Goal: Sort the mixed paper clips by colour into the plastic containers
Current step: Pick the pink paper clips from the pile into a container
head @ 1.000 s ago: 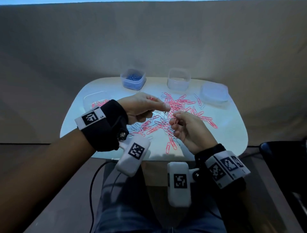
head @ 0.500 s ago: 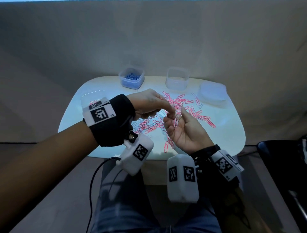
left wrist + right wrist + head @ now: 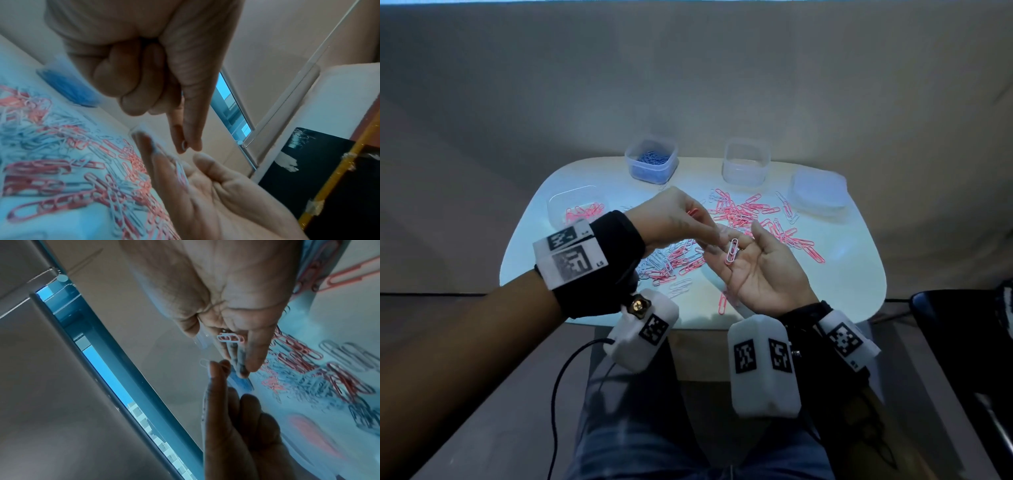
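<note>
Pink and white paper clips (image 3: 736, 236) lie scattered mid-tabletop. Far left, a clear container (image 3: 651, 160) holds blue clips; another (image 3: 745, 165) stands right of it. Near left, a third (image 3: 571, 205) holds pink clips.

The right hand (image 3: 756, 270) lay palm up above the table edge, fingers nearly straight and slightly spread, thumb out to the side. The left hand (image 3: 674, 219) reached across from the left, back upward, its thumb and forefinger extended and pinched together just over the right fingertips (image 3: 714, 251), the remaining fingers curled into the palm. Both forearms came in low from the near side, each wrist wrapped in a black strap.
</note>
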Demonstrator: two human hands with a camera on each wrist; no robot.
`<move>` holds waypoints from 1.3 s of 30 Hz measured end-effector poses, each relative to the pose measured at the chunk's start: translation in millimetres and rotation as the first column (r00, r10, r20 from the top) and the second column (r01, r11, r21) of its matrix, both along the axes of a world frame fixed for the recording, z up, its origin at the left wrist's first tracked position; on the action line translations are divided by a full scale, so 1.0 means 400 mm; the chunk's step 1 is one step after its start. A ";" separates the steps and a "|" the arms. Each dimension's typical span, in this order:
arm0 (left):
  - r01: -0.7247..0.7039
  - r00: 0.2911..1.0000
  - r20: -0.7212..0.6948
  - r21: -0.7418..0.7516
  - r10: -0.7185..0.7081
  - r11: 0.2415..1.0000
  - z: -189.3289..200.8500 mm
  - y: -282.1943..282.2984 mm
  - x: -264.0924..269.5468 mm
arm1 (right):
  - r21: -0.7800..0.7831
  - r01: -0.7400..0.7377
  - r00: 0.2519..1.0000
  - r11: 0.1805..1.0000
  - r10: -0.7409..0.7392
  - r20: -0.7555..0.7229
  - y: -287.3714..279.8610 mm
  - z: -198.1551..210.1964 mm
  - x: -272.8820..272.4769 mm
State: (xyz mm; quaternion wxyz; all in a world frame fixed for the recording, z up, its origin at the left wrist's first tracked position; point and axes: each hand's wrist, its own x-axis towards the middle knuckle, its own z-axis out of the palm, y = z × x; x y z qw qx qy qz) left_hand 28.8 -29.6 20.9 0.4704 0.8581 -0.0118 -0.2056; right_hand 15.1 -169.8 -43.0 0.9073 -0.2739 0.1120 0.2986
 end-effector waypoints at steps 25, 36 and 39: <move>-0.069 0.970 0.241 0.203 0.019 0.977 -0.022 -0.037 -0.008 | 0.203 0.141 0.990 0.969 -0.140 -0.019 0.019 0.004 -0.012; 0.065 0.958 0.244 0.336 -0.153 0.940 -0.040 -0.097 -0.035 | 0.107 0.285 0.958 0.952 -0.282 -0.045 0.017 0.003 -0.020; 0.081 0.939 0.273 0.422 -0.212 0.903 -0.044 -0.110 -0.038 | 0.127 0.280 0.960 0.952 -0.276 -0.042 0.019 -0.005 -0.023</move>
